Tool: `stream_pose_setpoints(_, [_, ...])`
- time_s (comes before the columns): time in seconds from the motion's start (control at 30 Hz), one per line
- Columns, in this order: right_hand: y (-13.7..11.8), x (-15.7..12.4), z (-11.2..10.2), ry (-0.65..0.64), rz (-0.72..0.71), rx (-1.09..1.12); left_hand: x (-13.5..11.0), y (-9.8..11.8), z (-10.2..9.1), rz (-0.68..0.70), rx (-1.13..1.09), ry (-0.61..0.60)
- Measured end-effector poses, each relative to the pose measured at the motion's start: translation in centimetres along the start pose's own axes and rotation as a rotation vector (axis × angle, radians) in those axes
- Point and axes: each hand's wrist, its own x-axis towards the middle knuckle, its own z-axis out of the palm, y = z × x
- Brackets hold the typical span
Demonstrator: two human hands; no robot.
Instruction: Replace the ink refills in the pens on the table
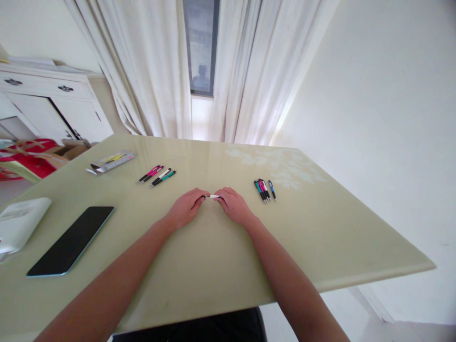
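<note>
My left hand and my right hand rest on the pale green table, fingertips facing each other. Between them they pinch a small white pen, each hand closed on one end. To the left lie several pens in pink, white and teal. Another bunch of several pens lies just right of my right hand.
A dark tablet lies at the front left, with a white box beside it at the table's left edge. A flat pen package sits at the back left. White curtains and a white dresser stand behind the table.
</note>
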Motion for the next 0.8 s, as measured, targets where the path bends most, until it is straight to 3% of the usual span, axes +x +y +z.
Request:
stream_pose_setpoints(0.3, [0.8, 0.0, 0.0, 0.067, 0.026, 0.075, 0.2, -0.2, -0.3, -0.109, 0.102, 0.088])
stream_pose_setpoints(0.47, [0.9, 0.3, -0.1, 0.156, 0.084, 0.312, 0.2, 0.1, -0.3, -0.125, 0.142, 0.088])
stream_pose_setpoints(0.6, [2.3, 0.3, -1.1, 0.421, 0.269, 0.457, 0.2, 0.1, -0.2, -0.148, 0.112, 0.075])
stream_pose_setpoints(0.7, [5.0, -0.1, -2.1, 0.65, 0.452, 0.458, 0.3, 0.0, -0.2, -0.184, 0.104, 0.053])
stream_pose_setpoints(0.8, [8.0, -0.8, -2.6, 0.765, 0.59, 0.479, 0.3, -0.1, -0.1, -0.195, 0.119, 0.029])
